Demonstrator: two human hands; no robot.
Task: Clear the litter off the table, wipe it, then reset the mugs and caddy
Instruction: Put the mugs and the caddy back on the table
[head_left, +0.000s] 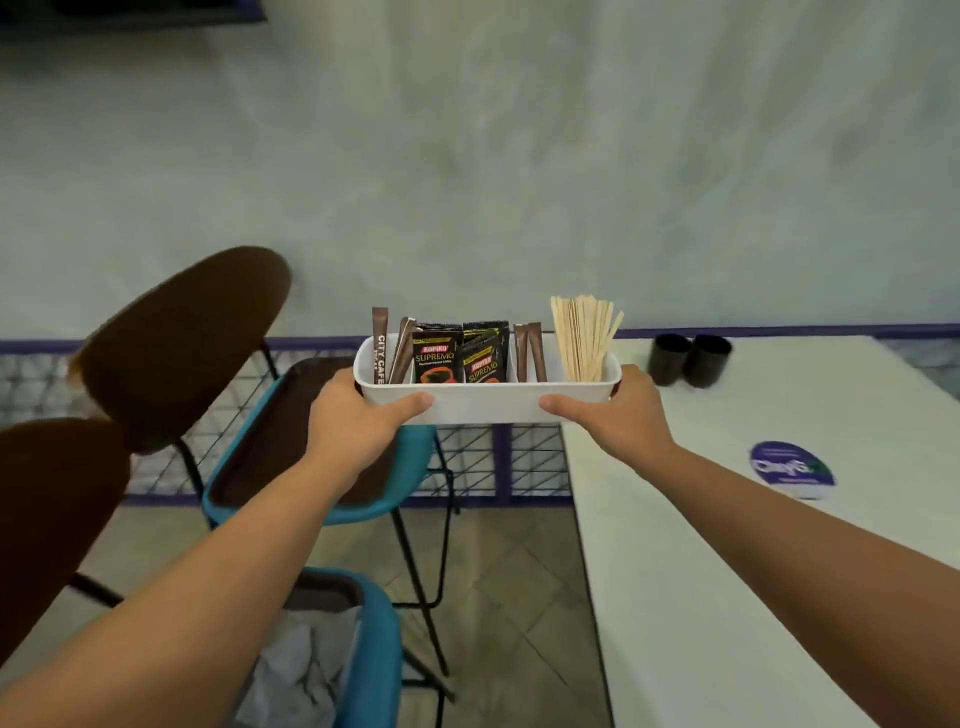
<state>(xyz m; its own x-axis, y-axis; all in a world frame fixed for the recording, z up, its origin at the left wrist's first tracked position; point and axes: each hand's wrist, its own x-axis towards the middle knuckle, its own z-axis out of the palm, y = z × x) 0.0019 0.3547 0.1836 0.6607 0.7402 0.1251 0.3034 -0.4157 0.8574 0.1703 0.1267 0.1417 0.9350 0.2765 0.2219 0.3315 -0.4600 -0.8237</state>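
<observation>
Carrying the caddy (487, 402) level is the main point now: both hands pinch its ends, left hand (358, 421) and right hand (618, 415), thumbs along the front wall, and it hangs in the air at the centre of the frame, beside the tabletop (727, 597) edge. The stirrers (584, 338) and sachets (460, 353) stand loose, so I would keep it flat and lower it gently near the two mugs (688, 359) at centre right.

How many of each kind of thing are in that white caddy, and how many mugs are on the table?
Black coffee sachets: 2
Brown stick sachets: 4
Bundles of wooden stirrers: 1
Dark mugs: 2
Total: 9
</observation>
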